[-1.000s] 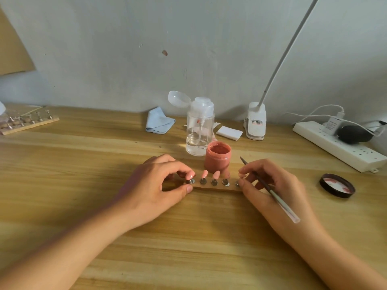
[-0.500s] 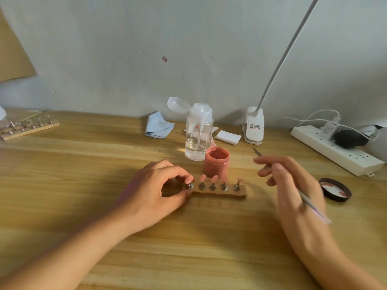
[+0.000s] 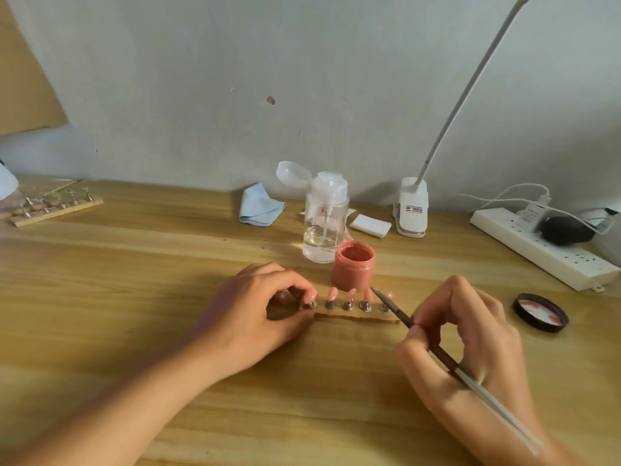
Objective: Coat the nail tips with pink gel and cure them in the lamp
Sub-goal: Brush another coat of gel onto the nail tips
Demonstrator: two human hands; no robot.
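Left hand (image 3: 255, 317) pinches the left end of the wooden strip (image 3: 356, 317). Right hand (image 3: 470, 338) grips the brush (image 3: 443, 358), tip at the fourth of the pink nail tips (image 3: 332, 293) standing on the strip. Open pink gel jar (image 3: 353, 265) sits just behind the strip, its lid (image 3: 541, 312) off to the right. Lamp clip (image 3: 411, 208) has a label, print too small to read. Pale wood-grain table (image 3: 134, 297), grey-white wall (image 3: 201, 95) with a reddish spot.

A nail-craft desk in a home or studio is suggested. A wooden worktop (image 3: 134, 297) is set against a plain, marked wall (image 3: 201, 79); a clip-on lamp (image 3: 411, 208) and a power strip (image 3: 537, 252) are placed at the back. A pump bottle (image 3: 325, 227), an open jar of pink gel (image 3: 353, 267), a blue cloth (image 3: 260, 210), a wooden stand of nail tips (image 3: 356, 318) and a second stand (image 3: 53, 210) are laid out.
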